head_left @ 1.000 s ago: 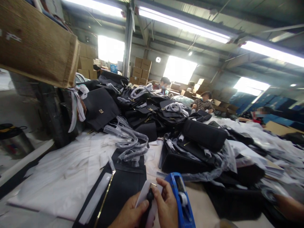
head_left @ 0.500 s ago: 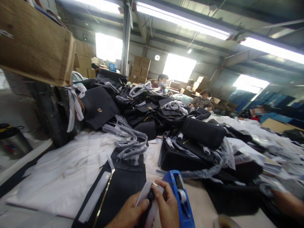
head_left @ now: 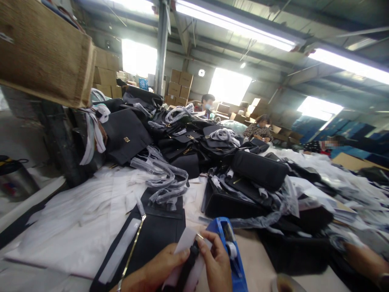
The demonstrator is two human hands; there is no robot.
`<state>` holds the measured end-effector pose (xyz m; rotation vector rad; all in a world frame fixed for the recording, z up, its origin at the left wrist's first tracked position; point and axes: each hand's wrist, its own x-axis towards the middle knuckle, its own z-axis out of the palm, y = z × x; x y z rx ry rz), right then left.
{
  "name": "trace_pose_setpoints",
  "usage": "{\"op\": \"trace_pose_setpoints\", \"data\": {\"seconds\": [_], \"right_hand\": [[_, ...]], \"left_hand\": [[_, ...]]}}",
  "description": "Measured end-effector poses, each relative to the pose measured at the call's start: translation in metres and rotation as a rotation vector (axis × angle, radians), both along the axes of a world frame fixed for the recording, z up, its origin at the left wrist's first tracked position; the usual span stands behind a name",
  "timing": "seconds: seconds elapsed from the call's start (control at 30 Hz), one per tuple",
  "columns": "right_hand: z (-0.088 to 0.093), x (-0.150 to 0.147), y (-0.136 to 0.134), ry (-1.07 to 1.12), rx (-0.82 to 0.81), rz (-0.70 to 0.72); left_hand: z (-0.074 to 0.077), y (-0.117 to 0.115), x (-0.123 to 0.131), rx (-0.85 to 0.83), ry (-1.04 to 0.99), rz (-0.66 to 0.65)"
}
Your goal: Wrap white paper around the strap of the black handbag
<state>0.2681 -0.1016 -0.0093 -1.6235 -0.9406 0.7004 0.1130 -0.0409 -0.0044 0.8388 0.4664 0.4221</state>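
Between my hands is a black strap (head_left: pixel 186 271) lying on a strip of white wrapping sheet (head_left: pixel 187 238). A small gold metal piece (head_left: pixel 199 236) shows at its upper end. My left hand (head_left: pixel 170 259) grips the strap and sheet from the left, thumb on top. On the right, my right hand (head_left: pixel 218 259) pinches the upper end with thumb and fingers by the metal piece. Just left of them lies a black bag (head_left: pixel 154 239) with a gold zip and a white strip. A blue tape dispenser (head_left: pixel 240 271) stands right beside my right hand.
Black bags (head_left: pixel 182 142) with plastic-wrapped straps are heaped ahead. White sheets (head_left: pixel 75 215) spread over the table's left side. A tape roll (head_left: pixel 285 283) sits at the front edge. Another person's hand (head_left: pixel 361 255) reaches in from the right. A cardboard box (head_left: pixel 45 52) overhangs the upper left.
My left hand has shifted slightly, and more of the black strap and white sheet shows below it. My right hand keeps its pinch. The view has moved a little.
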Motion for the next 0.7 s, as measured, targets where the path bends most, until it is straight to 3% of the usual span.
{"op": "trace_pose_setpoints", "data": {"seconds": [0.47,0.7], "right_hand": [[-0.004,0.006,-0.006,0.124,0.008,0.031],[-0.003,0.005,-0.008,0.112,-0.010,0.042]], "left_hand": [[0.007,0.006,-0.002,0.100,0.028,-0.119],[-0.011,0.009,-0.002,0.159,0.077,-0.157]]}}
